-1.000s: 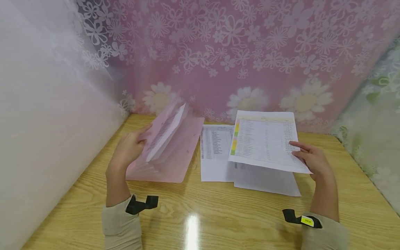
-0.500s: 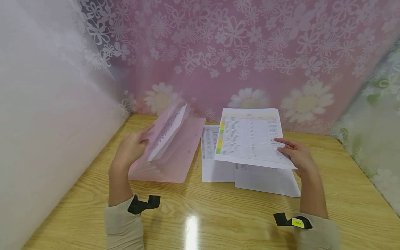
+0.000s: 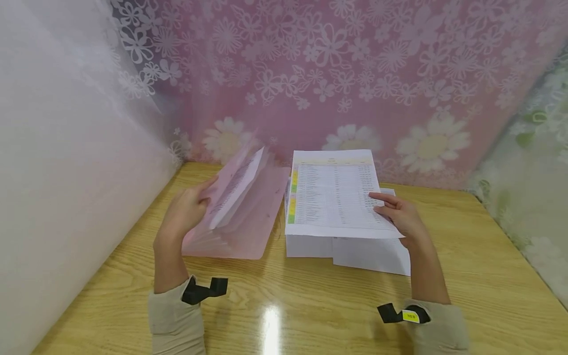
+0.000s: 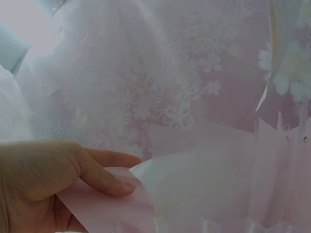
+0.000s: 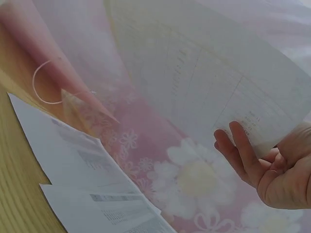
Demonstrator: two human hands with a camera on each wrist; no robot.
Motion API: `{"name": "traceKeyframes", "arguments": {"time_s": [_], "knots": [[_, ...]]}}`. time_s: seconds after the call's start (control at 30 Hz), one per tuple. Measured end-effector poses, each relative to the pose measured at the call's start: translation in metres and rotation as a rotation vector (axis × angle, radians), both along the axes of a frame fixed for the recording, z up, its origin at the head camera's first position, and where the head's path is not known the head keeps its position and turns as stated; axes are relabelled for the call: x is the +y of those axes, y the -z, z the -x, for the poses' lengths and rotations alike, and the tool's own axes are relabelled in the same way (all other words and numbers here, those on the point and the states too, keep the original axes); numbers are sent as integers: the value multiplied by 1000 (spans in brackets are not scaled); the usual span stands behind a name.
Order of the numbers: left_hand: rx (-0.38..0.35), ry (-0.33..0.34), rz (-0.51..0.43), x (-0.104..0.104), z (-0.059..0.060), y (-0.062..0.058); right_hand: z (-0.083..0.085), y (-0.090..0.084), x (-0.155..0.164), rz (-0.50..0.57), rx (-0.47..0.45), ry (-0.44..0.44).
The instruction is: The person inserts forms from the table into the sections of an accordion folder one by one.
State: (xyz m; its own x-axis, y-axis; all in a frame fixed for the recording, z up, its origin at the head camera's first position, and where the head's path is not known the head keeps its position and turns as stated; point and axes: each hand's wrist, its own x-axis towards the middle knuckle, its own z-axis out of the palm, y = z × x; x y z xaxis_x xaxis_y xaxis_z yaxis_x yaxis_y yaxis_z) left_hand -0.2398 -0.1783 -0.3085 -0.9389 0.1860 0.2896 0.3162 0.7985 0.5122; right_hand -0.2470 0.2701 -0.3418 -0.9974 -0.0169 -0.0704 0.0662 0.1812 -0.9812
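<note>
Right hand (image 3: 399, 217) is pinching the right edge of a printed sheet (image 3: 333, 195), thumb on top, fingers curled under, holding it lifted over the loose papers (image 3: 370, 254) lying flat on the wooden table (image 3: 310, 305). The sheet is thin white paper with rows of small text and coloured marks down its left edge. Left hand (image 3: 186, 212) is gripping a front flap of the pink folder (image 3: 248, 217), a translucent plastic accordion type standing open just left of the papers, with a printed page tucked inside.

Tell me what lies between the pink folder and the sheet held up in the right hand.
Nothing: in the head view a bare gap separates pink folder from held sheet.
</note>
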Motion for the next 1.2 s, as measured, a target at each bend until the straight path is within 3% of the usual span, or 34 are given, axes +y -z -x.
{"name": "traceKeyframes", "arguments": {"time_s": [0.23, 0.53, 0.93, 1.2], "knots": [[10, 0, -4, -2, -1, -1, 6, 2, -17, -75, 23, -30], [42, 8, -25, 0, 2, -2, 9, 1, -29, -9, 11, -46], [56, -2, -18, 0, 1, -1, 17, -8, -42, -95, -13, -112], [49, -2, -14, -1, 1, 1, 28, -13, -54, -68, -36, -146]]}}
